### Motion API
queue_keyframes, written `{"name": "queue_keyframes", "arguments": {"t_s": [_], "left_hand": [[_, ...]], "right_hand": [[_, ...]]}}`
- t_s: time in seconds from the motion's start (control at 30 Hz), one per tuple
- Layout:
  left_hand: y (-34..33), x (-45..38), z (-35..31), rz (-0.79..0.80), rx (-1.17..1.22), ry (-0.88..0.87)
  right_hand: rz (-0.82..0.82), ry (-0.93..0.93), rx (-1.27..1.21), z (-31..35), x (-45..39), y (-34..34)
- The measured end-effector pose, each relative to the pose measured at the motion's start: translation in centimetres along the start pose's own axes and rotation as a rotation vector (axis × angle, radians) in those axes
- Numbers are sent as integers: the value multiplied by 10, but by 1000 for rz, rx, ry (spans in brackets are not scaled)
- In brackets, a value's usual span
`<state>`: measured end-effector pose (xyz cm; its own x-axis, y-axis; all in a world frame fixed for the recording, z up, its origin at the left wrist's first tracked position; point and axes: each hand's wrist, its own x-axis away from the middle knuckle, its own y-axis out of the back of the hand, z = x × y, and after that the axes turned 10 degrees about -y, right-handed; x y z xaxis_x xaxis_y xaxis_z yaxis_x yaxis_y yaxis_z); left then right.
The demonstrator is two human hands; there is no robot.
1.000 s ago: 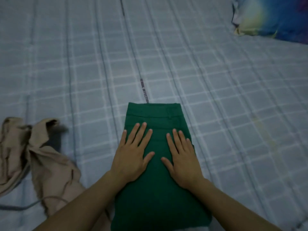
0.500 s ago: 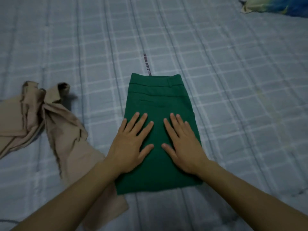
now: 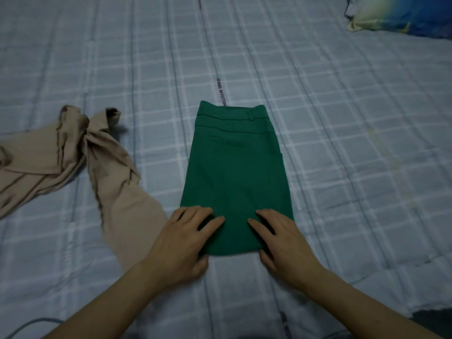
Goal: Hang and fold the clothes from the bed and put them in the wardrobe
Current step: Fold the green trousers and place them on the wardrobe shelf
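A pair of green trousers point(image 3: 234, 172) lies folded into a narrow rectangle in the middle of the bed point(image 3: 342, 143), waistband at the far end. My left hand point(image 3: 186, 238) grips the near left corner, with curled fingers on top of the cloth and the thumb at the near edge. At the near right corner my right hand point(image 3: 281, 238) holds the fabric the same way. A crumpled beige garment point(image 3: 80, 165) lies to the left, one part of it reaching close to my left wrist.
The bed wears a light blue checked cover with a printed strip point(image 3: 221, 92) running away from the trousers. A blue and yellow pillow point(image 3: 401, 13) lies at the far right corner. A dark cable point(image 3: 29, 325) shows at the lower left edge.
Both hands slid from lying flat on the middle of the green trousers back to its near end, where the fingers curled onto the edge. The view shifted so more of the trousers shows.
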<state>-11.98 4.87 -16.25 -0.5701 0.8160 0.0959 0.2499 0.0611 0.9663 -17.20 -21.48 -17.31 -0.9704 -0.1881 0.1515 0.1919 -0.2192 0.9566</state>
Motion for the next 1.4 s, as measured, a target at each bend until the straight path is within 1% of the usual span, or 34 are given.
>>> {"name": "queue_keyframes", "arguments": {"t_s": [0.13, 0.23, 0.3, 0.4, 0.5, 0.57, 0.7, 0.8, 0.87, 0.93, 1.0, 1.07, 1.17, 1.2, 1.27, 1.33, 1.4], "left_hand": [[2, -5, -4, -7, -41, 44], [10, -13, -2, -39, -23, 67], [18, -17, 4, -68, 46, 106], [36, -24, 18, -145, 239, 169], [61, -38, 35, -260, 333, 182], [80, -52, 48, -337, 369, 190], [115, -92, 83, -475, 351, 237], [130, -126, 117, -563, 446, 307], [133, -152, 143, -610, 482, 379], [125, -175, 166, -587, 365, 432], [113, -191, 176, -543, 269, 465], [99, -197, 175, -525, 254, 428], [76, -195, 160, -435, 152, 288], [68, -194, 154, -387, 111, 256], [53, -191, 147, -239, 47, 211], [37, -191, 150, -101, 14, 193], [26, -195, 160, -37, 36, 202]], "right_hand": [[-13, -16, 29, -2, 0, 1], [-63, -32, 13, 2, -6, 1], [-109, -57, -41, 1, -10, 5], [-80, -99, -97, -2, -19, 21], [-99, -168, -174, -4, -36, 47], [-170, -193, -248, -5, -54, 67], [-317, -242, -368, -14, -113, 103], [-402, -263, -381, -27, -166, 119], [-433, -291, -345, -37, -201, 120], [-442, -343, -258, -46, -229, 114], [-460, -406, -238, -50, -246, 104], [-451, -419, -271, -47, -252, 95], [-340, -313, -216, -33, -246, 75], [-288, -265, -165, -27, -243, 67], [-154, -209, -54, -22, -237, 52], [-53, -216, 29, -29, -236, 36], [-29, -233, 73, -38, -240, 23]]}}
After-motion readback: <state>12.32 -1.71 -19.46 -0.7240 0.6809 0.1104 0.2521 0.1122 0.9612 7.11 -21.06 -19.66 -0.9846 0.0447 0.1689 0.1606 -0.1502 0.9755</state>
